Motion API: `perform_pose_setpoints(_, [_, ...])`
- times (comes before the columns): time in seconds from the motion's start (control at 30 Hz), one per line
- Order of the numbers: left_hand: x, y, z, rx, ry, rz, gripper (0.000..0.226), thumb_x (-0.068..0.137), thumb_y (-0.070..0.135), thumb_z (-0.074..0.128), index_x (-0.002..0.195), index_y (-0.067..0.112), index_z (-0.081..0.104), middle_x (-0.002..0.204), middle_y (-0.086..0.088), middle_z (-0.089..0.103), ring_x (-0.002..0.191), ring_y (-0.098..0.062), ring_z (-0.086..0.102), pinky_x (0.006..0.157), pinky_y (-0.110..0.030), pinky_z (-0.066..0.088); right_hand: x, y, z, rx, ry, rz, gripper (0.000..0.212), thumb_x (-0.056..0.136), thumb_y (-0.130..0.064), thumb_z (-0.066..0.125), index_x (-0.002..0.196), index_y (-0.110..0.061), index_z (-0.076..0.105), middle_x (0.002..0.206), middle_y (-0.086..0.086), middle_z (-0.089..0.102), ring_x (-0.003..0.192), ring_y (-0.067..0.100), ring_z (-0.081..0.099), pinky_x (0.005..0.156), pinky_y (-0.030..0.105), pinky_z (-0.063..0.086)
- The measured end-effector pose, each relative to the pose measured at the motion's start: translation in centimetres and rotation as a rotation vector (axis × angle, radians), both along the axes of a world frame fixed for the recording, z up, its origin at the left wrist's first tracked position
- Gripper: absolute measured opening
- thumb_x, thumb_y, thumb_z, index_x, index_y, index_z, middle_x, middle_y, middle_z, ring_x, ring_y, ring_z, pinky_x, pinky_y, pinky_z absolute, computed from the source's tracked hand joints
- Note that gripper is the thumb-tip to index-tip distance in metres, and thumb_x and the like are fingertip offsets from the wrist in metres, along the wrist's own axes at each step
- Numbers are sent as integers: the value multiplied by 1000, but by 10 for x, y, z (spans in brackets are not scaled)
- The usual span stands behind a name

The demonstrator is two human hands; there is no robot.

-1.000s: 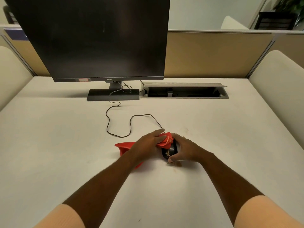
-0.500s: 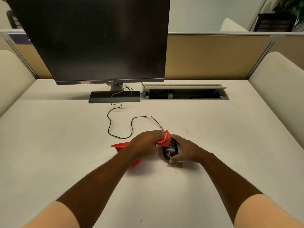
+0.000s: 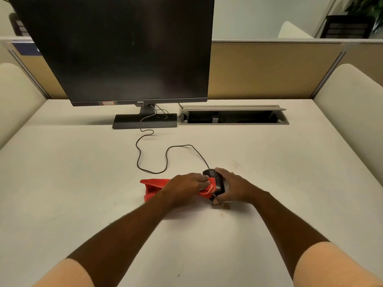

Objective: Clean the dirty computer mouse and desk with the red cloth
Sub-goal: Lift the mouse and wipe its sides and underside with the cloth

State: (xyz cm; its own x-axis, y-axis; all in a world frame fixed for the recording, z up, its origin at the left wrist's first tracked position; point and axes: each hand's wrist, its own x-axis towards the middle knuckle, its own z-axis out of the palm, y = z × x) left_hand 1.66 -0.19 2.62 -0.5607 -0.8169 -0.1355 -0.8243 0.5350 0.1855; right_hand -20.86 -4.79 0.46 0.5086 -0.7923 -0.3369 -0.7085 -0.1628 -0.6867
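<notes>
While the right hand (image 3: 232, 188) clamps the speckled black mouse (image 3: 215, 181) mid-desk (image 3: 83, 183), the left hand (image 3: 186, 186), fingers closed on the bunched red cloth (image 3: 154, 186), presses it against the mouse's left side.

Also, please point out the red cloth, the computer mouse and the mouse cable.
red cloth (image 3: 152, 186): head view, on the loose fold left of the hand.
computer mouse (image 3: 218, 181): head view, on its black top.
mouse cable (image 3: 137, 157): head view, on the left loop.

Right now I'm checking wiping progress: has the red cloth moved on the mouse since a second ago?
Yes. The red cloth slid back along the mouse, off the end where the cable enters, toward the person.
</notes>
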Motion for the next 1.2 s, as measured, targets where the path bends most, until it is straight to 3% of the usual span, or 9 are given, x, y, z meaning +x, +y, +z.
perform_pose_setpoints(0.07, [6, 1, 0, 0, -24, -3, 54, 95, 13, 50, 146, 26, 40, 156, 6, 35, 140, -22, 36, 92, -42, 50, 0, 0, -1, -10, 10, -1, 110, 51, -51, 85, 143, -37, 27, 114, -25, 42, 109, 6, 44, 79, 14, 34])
perform_pose_setpoints(0.17, [9, 3, -1, 3, -24, 9, 54, 95, 15, 52, 147, 26, 40, 155, 4, 37, 139, -22, 37, 93, -43, 51, 0, 1, -1, -13, 19, 15, 108, 53, -49, 85, 142, -37, 26, 108, -34, 36, 107, 6, 41, 78, 13, 33])
perform_pose_setpoints(0.33, [5, 5, 3, 17, 42, 73, 58, 93, 19, 56, 148, 26, 38, 157, 3, 35, 140, -20, 36, 97, -40, 45, 0, -1, -1, -10, 78, 72, 117, 50, -53, 83, 145, -34, 18, 125, -17, 36, 117, 10, 35, 91, 27, 35])
perform_pose_setpoints(0.63, [-23, 7, 10, -11, 59, 38, 57, 96, 31, 60, 148, 27, 38, 158, 5, 33, 141, -18, 35, 102, -36, 41, -1, -3, -5, -23, 93, 92, 121, 50, -55, 84, 147, -31, 17, 132, -18, 37, 118, 13, 37, 97, 31, 37])
perform_pose_setpoints(0.73, [-25, 12, 10, -11, 25, -3, 54, 96, 29, 59, 147, 24, 40, 156, 3, 36, 141, -20, 36, 99, -40, 46, 0, -3, -5, -51, 84, 91, 114, 51, -53, 85, 144, -31, 23, 132, -12, 45, 116, 16, 43, 95, 36, 42])
perform_pose_setpoints(0.9, [-16, 26, 3, -78, -48, -112, 46, 97, 15, 52, 142, 18, 46, 151, 0, 44, 136, -23, 43, 75, -39, 52, 0, -1, -6, -85, 89, 92, 114, 55, -60, 79, 147, -28, 19, 133, -14, 41, 118, 14, 41, 95, 31, 38])
perform_pose_setpoints(0.97, [-9, 31, -1, -85, -70, -137, 45, 95, 14, 54, 140, 17, 48, 148, 1, 47, 132, -23, 47, 66, -37, 51, 1, -1, -7, -83, 95, 83, 111, 55, -53, 80, 145, -31, 19, 128, -16, 40, 118, 13, 41, 91, 28, 37])
perform_pose_setpoints(1.07, [1, 33, -5, -82, -93, -135, 45, 94, 14, 54, 139, 18, 49, 147, 2, 48, 130, -23, 48, 66, -36, 50, 1, -1, -5, -79, 94, 59, 108, 48, -51, 83, 135, -46, 20, 117, -24, 41, 110, 9, 40, 81, 23, 37])
perform_pose_setpoints(1.2, [5, 28, 0, -87, -65, -54, 48, 93, 23, 58, 140, 22, 48, 148, 3, 48, 130, -22, 49, 78, -38, 53, 2, 0, -2, -68, 92, 45, 110, 44, -54, 85, 132, -52, 18, 106, -40, 33, 108, 6, 41, 77, 16, 35])
